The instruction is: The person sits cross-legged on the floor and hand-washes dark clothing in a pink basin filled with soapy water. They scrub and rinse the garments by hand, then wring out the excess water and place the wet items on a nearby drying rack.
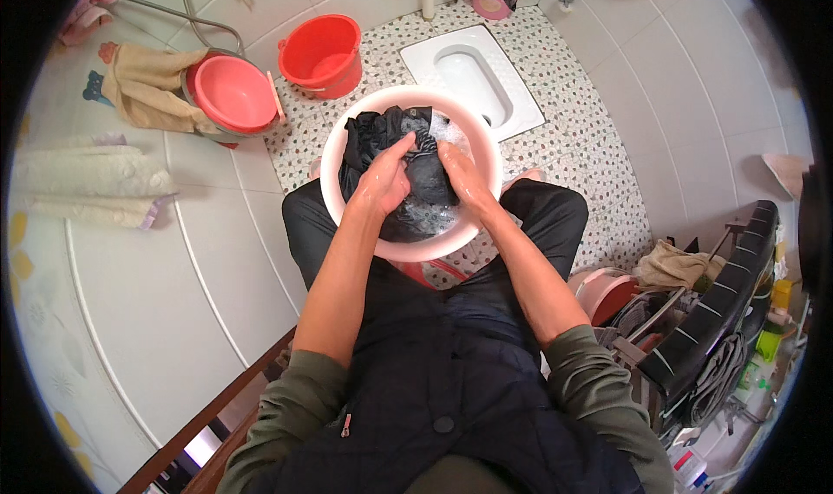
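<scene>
A wet black garment [377, 139] is bunched in a pale pink plastic basin [333, 162] between my knees. Soapy water [455, 130] with foam shows at the basin's right side and near its front. My left hand [388, 178] grips the cloth near the middle, thumb on top and fingers curled in. On the other side, my right hand [461, 169] holds a gathered part of the same garment, its thumb on the fabric. Both hands are wet. Part of the cloth lies under the water, and the fingers beneath it are hidden.
A red bucket [325, 84] stands on the pebble-patterned floor beyond the basin, left of a white squat toilet [472, 77]. Pink basins [237, 94] and a tan cloth [153, 90] are by the left wall. At right are a pink bucket [602, 292] and a black folding chair [709, 305].
</scene>
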`<action>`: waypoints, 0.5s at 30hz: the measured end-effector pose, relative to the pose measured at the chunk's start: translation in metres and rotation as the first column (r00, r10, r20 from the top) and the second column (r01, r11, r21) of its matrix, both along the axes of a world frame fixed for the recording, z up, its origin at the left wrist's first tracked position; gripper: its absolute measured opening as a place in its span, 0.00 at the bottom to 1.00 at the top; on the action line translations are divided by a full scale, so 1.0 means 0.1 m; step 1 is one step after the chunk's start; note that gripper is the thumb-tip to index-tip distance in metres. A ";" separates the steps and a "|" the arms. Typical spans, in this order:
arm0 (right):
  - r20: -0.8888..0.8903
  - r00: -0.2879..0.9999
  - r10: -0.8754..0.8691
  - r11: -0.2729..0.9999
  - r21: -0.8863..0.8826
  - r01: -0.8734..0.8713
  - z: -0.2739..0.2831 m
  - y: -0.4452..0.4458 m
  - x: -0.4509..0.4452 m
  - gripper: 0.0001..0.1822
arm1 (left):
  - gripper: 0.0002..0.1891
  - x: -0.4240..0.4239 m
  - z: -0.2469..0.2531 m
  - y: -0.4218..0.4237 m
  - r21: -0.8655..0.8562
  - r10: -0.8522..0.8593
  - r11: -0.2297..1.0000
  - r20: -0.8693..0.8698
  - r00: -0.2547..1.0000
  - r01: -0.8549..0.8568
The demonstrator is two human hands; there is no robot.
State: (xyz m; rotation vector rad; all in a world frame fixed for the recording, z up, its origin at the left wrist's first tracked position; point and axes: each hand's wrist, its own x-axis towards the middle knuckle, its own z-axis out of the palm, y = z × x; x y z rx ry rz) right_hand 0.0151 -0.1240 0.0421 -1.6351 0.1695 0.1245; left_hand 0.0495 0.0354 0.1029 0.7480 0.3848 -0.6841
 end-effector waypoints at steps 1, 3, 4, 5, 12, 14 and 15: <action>-0.061 0.998 0.016 0.996 0.094 -0.010 0.06 -0.01 -0.02 0.28 | 0.17 0.05 -0.01 -0.01 0.000 -0.015 1.000 0.035 0.999 0.015; -0.177 0.983 0.053 0.961 0.275 -0.002 0.14 -0.08 -0.05 0.27 | 0.16 0.12 0.00 -0.04 0.001 -0.055 0.998 0.108 0.993 0.055; -0.158 0.987 0.038 0.974 0.226 -0.002 0.03 -0.12 0.00 0.25 | 0.19 0.11 0.01 -0.06 0.167 -0.088 0.984 0.119 0.989 0.067; -0.124 0.992 -0.007 1.000 -0.001 0.006 -0.07 -0.16 0.03 0.24 | 0.22 0.09 0.02 -0.08 0.329 -0.121 0.941 0.125 0.985 0.074; 0.191 0.980 -0.051 0.534 -0.824 0.188 -0.02 0.15 0.07 0.20 | 0.17 -0.44 -0.16 0.02 0.552 -0.065 0.833 0.154 0.986 -0.032; 0.133 0.987 0.084 0.520 -0.852 0.071 0.06 0.16 0.13 0.17 | 0.27 -0.64 -0.50 0.07 0.155 -0.105 0.980 -0.143 0.984 0.128; 0.039 0.991 0.130 0.510 -0.859 -0.033 0.03 0.13 0.18 0.17 | 0.32 -0.69 -0.61 -0.01 0.013 -0.144 0.988 -0.282 0.948 0.154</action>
